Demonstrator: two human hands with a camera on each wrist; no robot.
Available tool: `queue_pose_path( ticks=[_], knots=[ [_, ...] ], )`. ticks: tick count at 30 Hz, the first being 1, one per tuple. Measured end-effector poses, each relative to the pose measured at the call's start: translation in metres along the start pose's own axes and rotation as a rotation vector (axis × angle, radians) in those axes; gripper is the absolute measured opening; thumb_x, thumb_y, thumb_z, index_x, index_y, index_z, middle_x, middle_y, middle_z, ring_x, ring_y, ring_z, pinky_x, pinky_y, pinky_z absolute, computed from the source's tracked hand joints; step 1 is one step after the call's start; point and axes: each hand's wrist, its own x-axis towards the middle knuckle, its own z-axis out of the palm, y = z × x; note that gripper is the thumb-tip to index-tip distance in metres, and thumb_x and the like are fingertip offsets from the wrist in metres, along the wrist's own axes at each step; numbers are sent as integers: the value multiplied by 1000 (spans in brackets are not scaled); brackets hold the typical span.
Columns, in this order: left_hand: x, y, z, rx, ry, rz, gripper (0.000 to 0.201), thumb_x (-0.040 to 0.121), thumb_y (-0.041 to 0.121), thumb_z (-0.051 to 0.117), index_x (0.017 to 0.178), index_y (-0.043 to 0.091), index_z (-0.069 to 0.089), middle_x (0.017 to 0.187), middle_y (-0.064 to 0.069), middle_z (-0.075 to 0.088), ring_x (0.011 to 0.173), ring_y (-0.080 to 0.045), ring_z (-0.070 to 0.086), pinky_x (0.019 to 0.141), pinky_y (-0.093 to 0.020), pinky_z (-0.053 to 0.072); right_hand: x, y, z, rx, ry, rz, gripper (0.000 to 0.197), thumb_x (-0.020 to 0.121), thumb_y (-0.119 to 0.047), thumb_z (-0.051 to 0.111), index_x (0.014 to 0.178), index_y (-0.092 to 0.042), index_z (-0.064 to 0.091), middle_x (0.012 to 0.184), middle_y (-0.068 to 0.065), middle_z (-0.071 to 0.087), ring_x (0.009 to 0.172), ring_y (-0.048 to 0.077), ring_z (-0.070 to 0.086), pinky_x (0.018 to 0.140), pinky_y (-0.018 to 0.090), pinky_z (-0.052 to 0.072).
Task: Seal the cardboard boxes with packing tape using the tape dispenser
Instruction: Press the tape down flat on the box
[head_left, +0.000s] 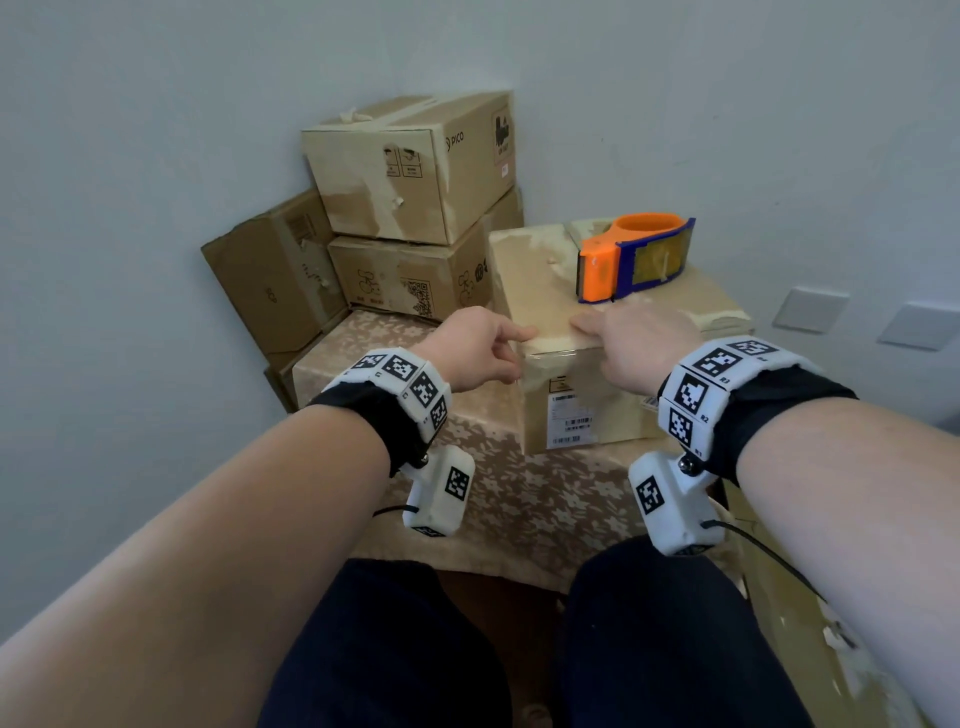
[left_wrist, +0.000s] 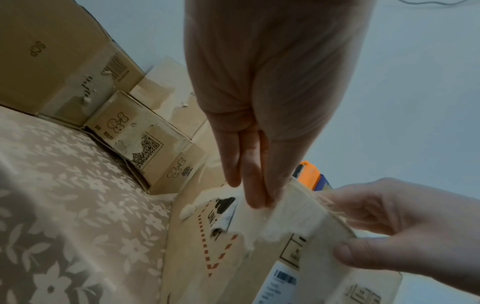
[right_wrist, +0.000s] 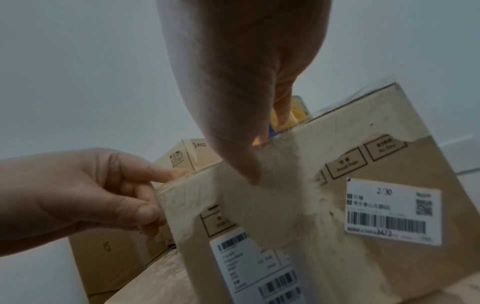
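Note:
A cardboard box (head_left: 540, 280) stands on the table with shipping labels on its near face. An orange and blue tape dispenser (head_left: 634, 260) lies on its top at the far side, held by neither hand. My left hand (head_left: 519, 351) is at the box's near left corner, its index finger lying on the top edge and its thumb against the side. My right hand (head_left: 597, 338) lies with its fingers flat on the top and its thumb (right_wrist: 246, 164) pressing the near face. Pale tape (left_wrist: 285, 216) wraps over the edge under both hands.
Three more cardboard boxes (head_left: 405, 171) are stacked against the wall at the back left. The table (head_left: 519, 493) has a floral cloth. Another box (head_left: 831, 649) stands low on the right beside my knees. Wall plates (head_left: 810, 309) sit on the right wall.

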Motion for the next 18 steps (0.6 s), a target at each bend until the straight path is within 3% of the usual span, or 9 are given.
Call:
queue_pose_path(
  ticks=[4,10,15,18],
  knots=[
    [4,4,1,100,28,33,54,82,17,73,133,18,55,85,6,69,84,-9,64,86,-18,46,-3,-2,7,57,-1,15,39,88,-24,60,125,-20,50,110,6,59,99,26,56,72,35,49],
    [1,-3,10,172,102,92,52,86,25,70,135,22,53,85,-3,70,80,-16,63,81,-23,49,2,-1,9,29,-17,-3,45,87,-36,62,127,-19,50,112,6,59,102,25,55,73,33,46],
    [4,-2,25,166,241,71,53,82,27,73,132,20,56,68,12,55,71,-8,53,80,-23,47,5,-2,7,16,-28,13,48,88,-39,61,131,-21,49,118,6,58,107,26,54,79,35,47],
    [5,-1,26,168,234,52,58,79,28,76,132,21,56,66,16,54,70,-8,54,81,-26,50,5,-2,7,7,-24,10,44,88,-38,62,127,-21,51,111,6,58,103,26,54,73,33,45]
  ],
)
